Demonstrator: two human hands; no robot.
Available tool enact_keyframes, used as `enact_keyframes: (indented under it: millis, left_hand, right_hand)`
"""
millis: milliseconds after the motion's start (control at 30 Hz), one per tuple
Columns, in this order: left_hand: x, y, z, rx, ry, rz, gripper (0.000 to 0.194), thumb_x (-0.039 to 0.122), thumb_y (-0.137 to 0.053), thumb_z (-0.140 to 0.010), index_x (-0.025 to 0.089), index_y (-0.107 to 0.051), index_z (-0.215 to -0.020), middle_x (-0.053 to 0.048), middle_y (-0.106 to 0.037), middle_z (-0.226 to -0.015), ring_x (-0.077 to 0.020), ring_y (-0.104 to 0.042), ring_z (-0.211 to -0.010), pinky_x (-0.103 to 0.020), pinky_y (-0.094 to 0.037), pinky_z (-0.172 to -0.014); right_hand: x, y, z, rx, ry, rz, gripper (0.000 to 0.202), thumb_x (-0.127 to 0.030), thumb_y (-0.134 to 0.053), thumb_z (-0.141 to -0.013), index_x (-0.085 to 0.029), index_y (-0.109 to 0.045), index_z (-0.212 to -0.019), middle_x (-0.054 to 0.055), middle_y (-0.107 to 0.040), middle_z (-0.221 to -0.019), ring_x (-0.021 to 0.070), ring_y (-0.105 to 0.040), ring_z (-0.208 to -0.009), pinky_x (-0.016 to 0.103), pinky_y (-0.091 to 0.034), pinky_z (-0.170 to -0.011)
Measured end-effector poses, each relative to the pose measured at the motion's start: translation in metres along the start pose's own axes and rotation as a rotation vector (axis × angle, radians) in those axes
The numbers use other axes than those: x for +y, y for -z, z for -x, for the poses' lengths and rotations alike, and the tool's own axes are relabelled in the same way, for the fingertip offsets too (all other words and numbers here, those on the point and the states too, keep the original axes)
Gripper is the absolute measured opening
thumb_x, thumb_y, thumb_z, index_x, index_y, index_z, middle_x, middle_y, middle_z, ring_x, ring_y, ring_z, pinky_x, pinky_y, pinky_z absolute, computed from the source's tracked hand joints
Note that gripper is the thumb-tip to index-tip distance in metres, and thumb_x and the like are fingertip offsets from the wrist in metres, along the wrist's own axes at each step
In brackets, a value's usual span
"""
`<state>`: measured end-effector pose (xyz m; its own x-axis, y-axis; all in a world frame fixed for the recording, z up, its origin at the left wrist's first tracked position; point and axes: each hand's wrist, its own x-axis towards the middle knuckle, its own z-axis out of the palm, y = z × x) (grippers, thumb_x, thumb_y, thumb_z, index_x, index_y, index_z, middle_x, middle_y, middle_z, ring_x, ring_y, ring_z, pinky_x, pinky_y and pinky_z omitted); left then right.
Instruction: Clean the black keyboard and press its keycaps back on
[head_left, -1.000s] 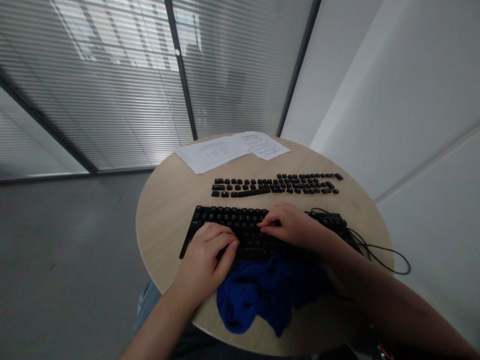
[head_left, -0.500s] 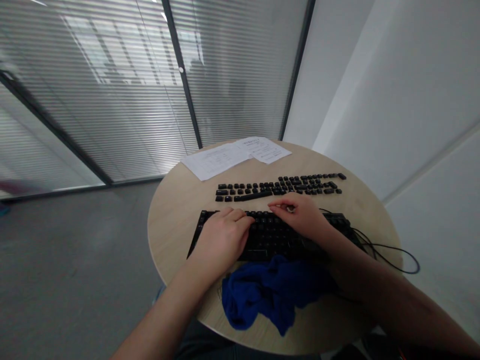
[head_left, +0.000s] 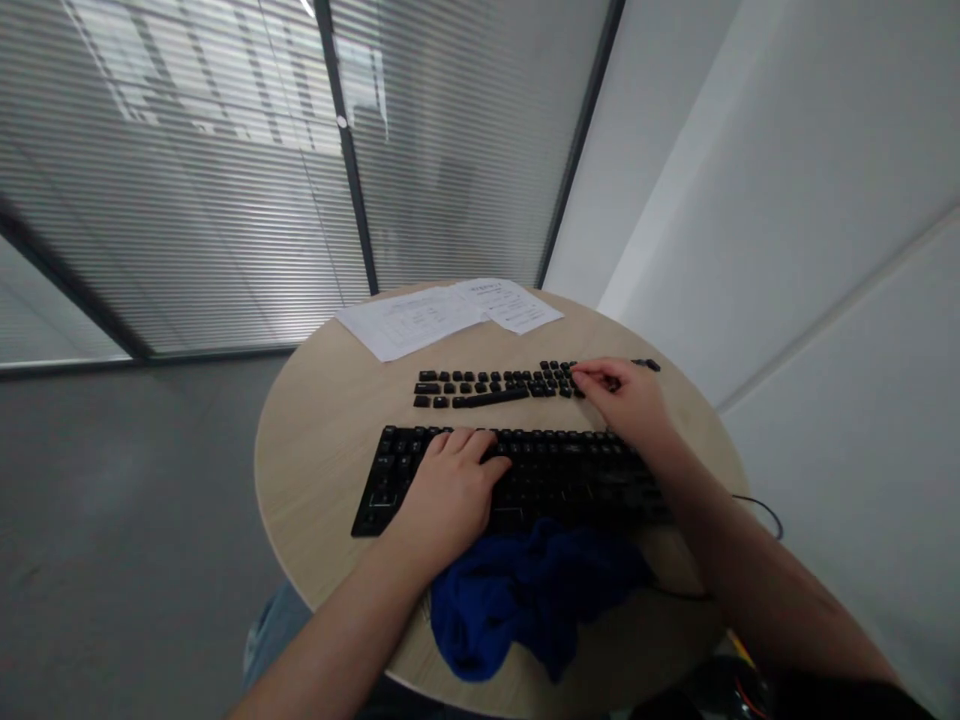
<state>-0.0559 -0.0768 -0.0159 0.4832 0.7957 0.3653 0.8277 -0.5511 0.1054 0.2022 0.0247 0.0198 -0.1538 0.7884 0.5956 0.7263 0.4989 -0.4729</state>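
Note:
A black keyboard [head_left: 559,475] lies across the round table. My left hand [head_left: 457,485] rests on its left half, palm down, fingers slightly apart and holding nothing. Beyond the keyboard, loose black keycaps [head_left: 495,388] lie in rows, with one long bar-shaped cap among them. My right hand [head_left: 626,400] is over the right part of these rows, thumb and index finger pinched together at the keycaps. What is between those fingertips is too small to make out. A crumpled blue cloth [head_left: 525,595] lies against the near edge of the keyboard.
White printed papers [head_left: 420,318] lie at the far side of the wooden table [head_left: 307,480]. A black cable [head_left: 761,508] hangs over the right edge. Glass panels with blinds stand behind, and a white wall is on the right.
My right hand has moved from above the keyboard's back edge to the loose keycaps beyond it. My left hand stays on the keyboard. The view has shifted slightly.

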Motion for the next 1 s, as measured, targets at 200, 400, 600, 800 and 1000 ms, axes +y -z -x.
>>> enact_keyframes:
  millis: [200, 400, 600, 800, 1000]
  left_hand:
    - [-0.002, -0.004, 0.001, 0.023, -0.023, 0.033, 0.035, 0.010, -0.057, -0.089, 0.025, -0.076, -0.114, -0.010, -0.064, -0.136, -0.0327, -0.055, -0.123, -0.052, -0.045, -0.102]
    - [-0.005, -0.009, 0.003, 0.043, -0.025, 0.062, 0.039, 0.007, -0.058, -0.085, 0.026, -0.076, -0.114, -0.010, -0.062, -0.140, -0.0313, -0.054, -0.126, -0.050, -0.043, -0.106]
    - [-0.006, -0.008, 0.005, 0.057, -0.005, 0.078, 0.036, 0.009, -0.058, -0.087, 0.027, -0.076, -0.113, -0.010, -0.062, -0.140, -0.0314, -0.054, -0.126, -0.051, -0.041, -0.107]
    - [-0.009, -0.009, 0.006, 0.079, -0.011, 0.091, 0.037, 0.008, -0.059, -0.085, 0.027, -0.076, -0.111, -0.011, -0.062, -0.140, -0.0331, -0.054, -0.125, -0.054, -0.042, -0.105]
    - [-0.011, -0.011, 0.006, 0.080, 0.001, 0.118, 0.038, 0.008, -0.058, -0.084, 0.028, -0.077, -0.110, -0.011, -0.061, -0.140, -0.0336, -0.054, -0.125, -0.054, -0.042, -0.104]
  right_hand:
    - [0.023, -0.008, -0.063, -0.320, -0.002, 0.267, 0.025, -0.028, -0.062, -0.089, -0.021, -0.081, -0.104, 0.007, -0.077, -0.093, 0.0200, -0.068, -0.081, 0.032, -0.051, -0.077]
    - [0.059, -0.047, -0.111, -0.539, -0.006, 0.441, 0.022, -0.013, -0.067, -0.085, -0.020, -0.081, -0.100, 0.008, -0.078, -0.103, 0.0213, -0.070, -0.096, 0.031, -0.051, -0.090]
    - [0.073, -0.069, -0.121, -0.623, 0.021, 0.448, 0.023, -0.011, -0.069, -0.084, -0.019, -0.079, -0.103, 0.006, -0.078, -0.105, 0.0165, -0.069, -0.092, 0.025, -0.050, -0.086]
    - [0.076, -0.074, -0.122, -0.664, 0.027, 0.462, 0.018, -0.015, -0.071, -0.083, -0.017, -0.079, -0.099, 0.006, -0.078, -0.101, 0.0162, -0.067, -0.089, 0.025, -0.048, -0.082]
    - [0.074, -0.077, -0.121, -0.680, 0.010, 0.481, 0.017, -0.015, -0.072, -0.081, -0.018, -0.079, -0.096, 0.004, -0.077, -0.096, 0.0153, -0.066, -0.087, 0.022, -0.047, -0.077]
